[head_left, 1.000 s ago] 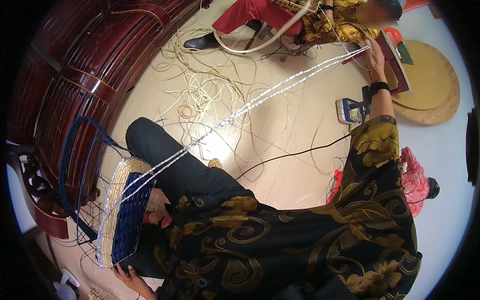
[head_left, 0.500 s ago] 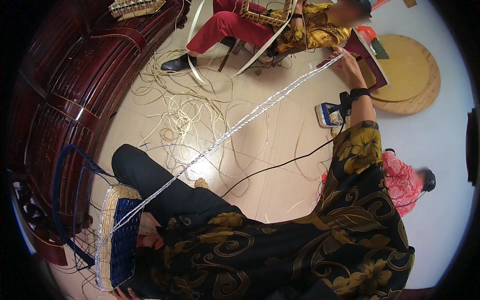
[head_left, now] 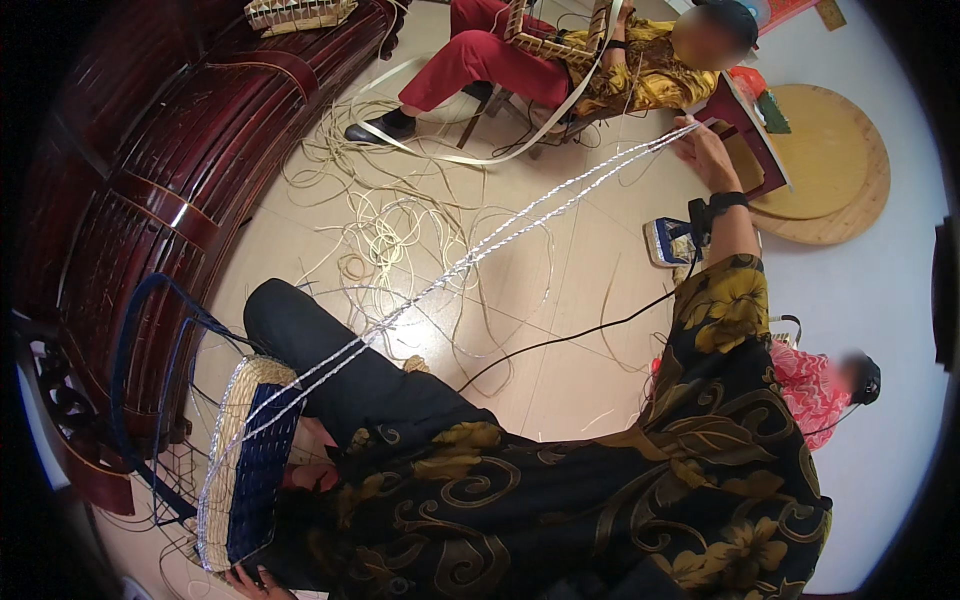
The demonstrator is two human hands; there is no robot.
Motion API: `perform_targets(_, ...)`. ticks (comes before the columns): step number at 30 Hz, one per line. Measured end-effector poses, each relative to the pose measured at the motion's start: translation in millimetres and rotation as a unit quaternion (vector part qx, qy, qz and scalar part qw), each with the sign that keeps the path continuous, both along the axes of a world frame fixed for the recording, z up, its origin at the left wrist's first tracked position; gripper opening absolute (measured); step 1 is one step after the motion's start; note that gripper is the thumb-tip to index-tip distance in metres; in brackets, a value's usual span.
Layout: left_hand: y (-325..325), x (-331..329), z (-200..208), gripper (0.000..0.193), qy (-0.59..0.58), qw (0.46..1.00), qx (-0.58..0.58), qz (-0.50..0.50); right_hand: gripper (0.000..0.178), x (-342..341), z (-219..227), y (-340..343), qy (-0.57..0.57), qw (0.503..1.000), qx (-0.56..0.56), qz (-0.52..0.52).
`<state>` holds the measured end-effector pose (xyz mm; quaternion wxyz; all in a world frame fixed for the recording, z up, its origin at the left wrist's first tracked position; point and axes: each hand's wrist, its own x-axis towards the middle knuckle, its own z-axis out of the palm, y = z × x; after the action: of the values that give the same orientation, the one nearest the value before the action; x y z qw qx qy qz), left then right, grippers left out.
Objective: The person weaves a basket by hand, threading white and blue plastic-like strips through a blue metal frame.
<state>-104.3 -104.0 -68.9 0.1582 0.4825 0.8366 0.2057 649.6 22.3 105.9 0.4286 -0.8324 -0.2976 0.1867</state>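
Note:
A woven basket (head_left: 265,485), with dark blue sides and a straw-coloured rim band, rests tilted against my lap at the lower left. Silver twisted cord (head_left: 470,262) runs taut from it as two strands across my knee. At the upper right, my right hand (head_left: 705,158) is stretched far out with its fingers closed on the cord's far end. My left hand (head_left: 258,582) grips the basket's lower edge, its fingers partly showing and the rest cut off by the picture. Dark blue handle loops (head_left: 135,400) stand up beyond the basket.
Loose straw-coloured strands (head_left: 390,235) lie tangled on the floor. A dark wooden bench (head_left: 140,240) lines the left. A co-worker in red trousers (head_left: 490,70) sits ahead with a basket frame (head_left: 560,45). Another person in pink (head_left: 805,385) is at right, near a small blue-and-white basket (head_left: 668,242).
The whole view has shifted slightly right and down. My right hand still holds the cord out; its two strands now stand further apart near the basket. The co-worker's pale strip hangs differently.

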Motion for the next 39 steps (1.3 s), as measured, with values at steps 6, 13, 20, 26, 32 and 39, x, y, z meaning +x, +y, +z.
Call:
perform_targets(6,-8,-3,2,0.04,-0.014,1.0,0.002,-0.001,0.053,13,-50,-25,-0.007,0.997,-0.066,0.028)
perform_targets(13,-19,-9,10,0.041,-0.04,0.999,0.008,0.005,0.037,23,-94,-50,-0.065,0.948,-0.308,0.056)
perform_targets(20,-23,-2,16,0.041,-0.07,0.997,0.027,0.023,0.028,28,-112,-27,-0.174,0.953,-0.231,0.089)
perform_targets(26,-23,5,22,0.041,-0.064,0.998,0.015,0.018,0.03,59,-124,-3,-0.185,0.96,-0.178,0.114)
perform_targets(32,-36,4,7,0.043,-0.034,0.998,0.049,-0.007,0.027,92,-129,23,-0.221,0.949,-0.166,0.149)
perform_targets(39,-32,23,23,0.045,-0.078,0.994,0.067,0.032,0.025,67,-128,81,-0.246,0.937,-0.148,0.198)
